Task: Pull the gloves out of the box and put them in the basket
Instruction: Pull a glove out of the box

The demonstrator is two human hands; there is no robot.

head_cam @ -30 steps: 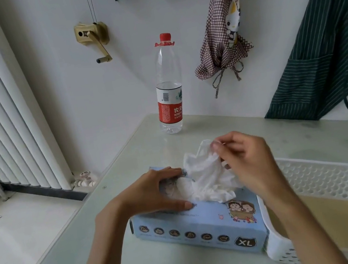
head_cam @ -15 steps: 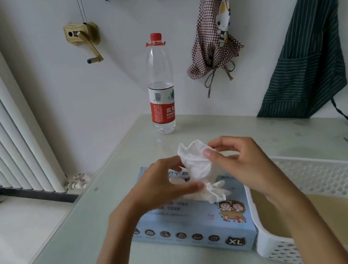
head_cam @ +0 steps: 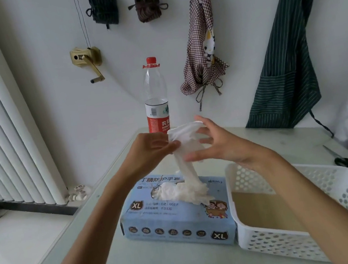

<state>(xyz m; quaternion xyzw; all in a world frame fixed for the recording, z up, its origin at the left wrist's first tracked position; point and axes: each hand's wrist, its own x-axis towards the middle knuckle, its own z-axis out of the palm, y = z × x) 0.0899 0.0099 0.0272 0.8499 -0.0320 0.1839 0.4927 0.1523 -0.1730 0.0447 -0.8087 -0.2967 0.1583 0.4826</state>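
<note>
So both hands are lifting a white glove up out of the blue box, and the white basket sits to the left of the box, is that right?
Not quite. The head view shows the white basket to the right of the blue box, not the left. Both hands, left and right, do lift the white glove.

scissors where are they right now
In the head view, the scissors lie at the table's far right edge, just beyond the white basket.
</note>
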